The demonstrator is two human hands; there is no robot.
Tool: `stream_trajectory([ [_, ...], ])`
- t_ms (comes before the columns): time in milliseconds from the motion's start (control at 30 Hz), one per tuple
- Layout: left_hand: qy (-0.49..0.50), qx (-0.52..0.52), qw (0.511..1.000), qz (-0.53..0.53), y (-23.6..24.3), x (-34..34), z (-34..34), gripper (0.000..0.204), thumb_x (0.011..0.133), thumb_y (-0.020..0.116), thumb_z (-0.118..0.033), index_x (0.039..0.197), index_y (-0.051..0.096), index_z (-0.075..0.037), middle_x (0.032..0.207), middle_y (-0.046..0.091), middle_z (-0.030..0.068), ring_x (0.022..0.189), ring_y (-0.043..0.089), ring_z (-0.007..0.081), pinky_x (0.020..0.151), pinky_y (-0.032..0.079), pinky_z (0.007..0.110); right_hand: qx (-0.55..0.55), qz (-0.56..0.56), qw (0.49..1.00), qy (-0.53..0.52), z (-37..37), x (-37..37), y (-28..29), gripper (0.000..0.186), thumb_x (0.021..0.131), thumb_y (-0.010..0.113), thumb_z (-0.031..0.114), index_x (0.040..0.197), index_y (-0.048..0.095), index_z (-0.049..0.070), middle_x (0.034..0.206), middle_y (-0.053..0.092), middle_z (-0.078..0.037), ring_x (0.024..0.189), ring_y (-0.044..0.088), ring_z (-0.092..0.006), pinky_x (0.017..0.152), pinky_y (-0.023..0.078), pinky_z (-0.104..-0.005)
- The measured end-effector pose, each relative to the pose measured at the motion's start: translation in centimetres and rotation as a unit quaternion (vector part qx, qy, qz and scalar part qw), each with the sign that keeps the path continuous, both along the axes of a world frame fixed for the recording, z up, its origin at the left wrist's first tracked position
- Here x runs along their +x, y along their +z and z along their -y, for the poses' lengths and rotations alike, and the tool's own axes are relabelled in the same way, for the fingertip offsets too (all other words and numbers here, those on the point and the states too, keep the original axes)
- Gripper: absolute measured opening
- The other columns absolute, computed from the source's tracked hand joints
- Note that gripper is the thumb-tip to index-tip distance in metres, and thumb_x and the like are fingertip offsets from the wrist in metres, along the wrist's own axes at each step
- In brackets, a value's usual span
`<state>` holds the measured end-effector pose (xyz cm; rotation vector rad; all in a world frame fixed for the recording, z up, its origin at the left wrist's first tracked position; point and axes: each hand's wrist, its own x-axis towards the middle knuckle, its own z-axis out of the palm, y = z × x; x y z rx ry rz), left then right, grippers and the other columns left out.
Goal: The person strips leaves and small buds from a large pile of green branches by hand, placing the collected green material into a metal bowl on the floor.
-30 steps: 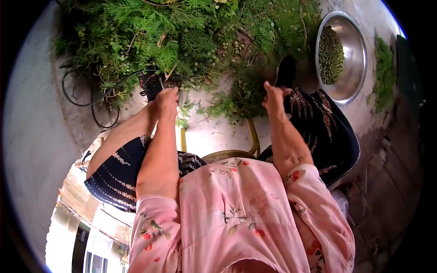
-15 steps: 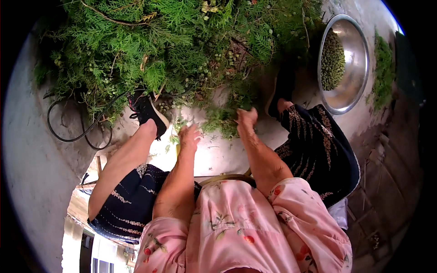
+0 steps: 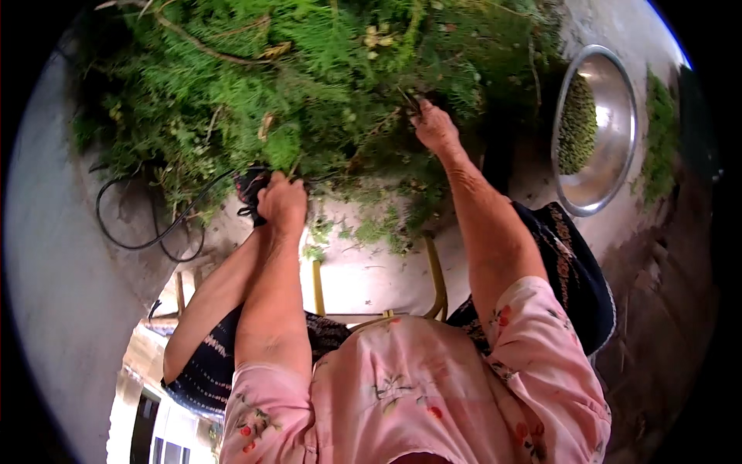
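Note:
A large heap of green conifer branches (image 3: 332, 85) with small round green cones lies before me. My right hand (image 3: 438, 130) reaches into its front right part, fingers closed around what looks like a thin dark twig (image 3: 410, 98); the twig's far end is lost among the leaves. At the heap's near left edge my left hand (image 3: 281, 203) is closed, just over my black shoe (image 3: 251, 189). What its fingers hold, if anything, is hidden. Loose sprigs (image 3: 382, 228) lie scattered on the pale floor between my two arms.
To the right stands a wide metal bowl (image 3: 614, 143), partly filled with small green cones (image 3: 577, 127). Beyond it lies a strip of greenery (image 3: 659, 139). A black cable (image 3: 116, 236) loops on the floor at left. Below me shows a yellowish metal stool frame (image 3: 438, 278).
Both hands have left the sprigs on the floor. The right has moved forward and right into the heap; the left has moved forward and left, over the shoe.

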<state>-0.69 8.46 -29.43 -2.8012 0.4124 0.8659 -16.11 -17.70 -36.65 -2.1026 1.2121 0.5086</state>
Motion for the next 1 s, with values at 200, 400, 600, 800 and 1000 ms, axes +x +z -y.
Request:
stream_trajectory([
  [200,0.105,-0.137,0.984,-0.042,-3.4,0.9,-2.4,0.039,0.084,0.053,-0.036,0.093,0.06,0.001,0.096,0.061,0.0196,0.09,0.057,0.0328,0.079,0.043,0.042,-0.057,0.138,0.989,0.003,-2.5,1.3,0.4,0.028,0.08,0.064,0.03,0.095,0.065,0.007,0.086,0.064,-0.015,0.084,0.06,-0.0353,0.07,0.048,-0.041],
  [400,0.338,-0.424,0.827,-0.148,-2.5,-3.9,-2.3,0.033,0.082,0.054,-0.029,0.071,0.056,0.002,0.061,0.053,0.0088,0.057,0.047,0.0176,0.056,0.04,0.033,0.056,0.238,0.962,-0.117,-7.5,-0.1,1.6,0.023,0.081,0.065,0.021,0.087,0.06,-0.001,0.073,0.061,-0.016,0.065,0.057,-0.0333,0.057,0.041,-0.0412],
  [600,0.424,-0.455,0.755,-0.206,4.0,-6.9,2.6,0.027,0.083,0.058,-0.029,0.071,0.054,-0.006,0.06,0.046,-0.001,0.053,0.039,0.0082,0.049,0.031,0.024,0.396,0.305,0.763,-0.409,-9.5,-4.6,6.7,0.036,0.079,0.068,0.014,0.112,0.056,0.004,0.087,0.061,-0.002,0.075,0.055,-0.0122,0.065,0.044,-0.027],
  [800,0.505,-0.419,0.68,-0.327,9.5,-5.7,3.7,0.021,0.083,0.063,-0.026,0.077,0.055,-0.008,0.063,0.047,-0.0024,0.053,0.045,0.0079,0.047,0.042,0.023,0.444,0.462,0.64,-0.423,-6.7,-6.9,13.0,0.042,0.076,0.063,-0.004,0.116,0.054,0.0,0.086,0.064,-0.008,0.071,0.06,-0.0194,0.062,0.045,-0.0334],
  [1000,0.53,-0.472,0.634,-0.307,12.3,-7.0,3.5,0.02,0.082,0.067,-0.022,0.081,0.059,-0.004,0.059,0.048,-0.0034,0.048,0.041,0.0068,0.052,0.044,0.026,0.493,0.557,0.532,-0.405,-4.0,-7.5,18.1,0.027,0.086,0.055,0.0,0.113,0.053,-0.001,0.082,0.061,-0.008,0.074,0.062,-0.023,0.085,0.049,-0.0441],
])
